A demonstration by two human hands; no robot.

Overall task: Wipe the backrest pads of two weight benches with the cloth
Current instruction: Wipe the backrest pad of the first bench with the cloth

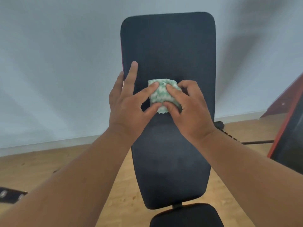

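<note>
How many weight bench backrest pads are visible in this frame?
2. One backrest pad stands at centre, with both hands holding the cloth against it. A second pad, red-edged, is cut off at the right edge. Any others lie outside the view.

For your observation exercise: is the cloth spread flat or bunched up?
Bunched up: the cloth forms a crumpled wad, pinched between both hands on the backrest pad.

Two hands: left hand (126,102), right hand (188,108). One cloth (161,94). Two benches: centre backrest pad (168,51), second bench (290,136) at right edge.
</note>
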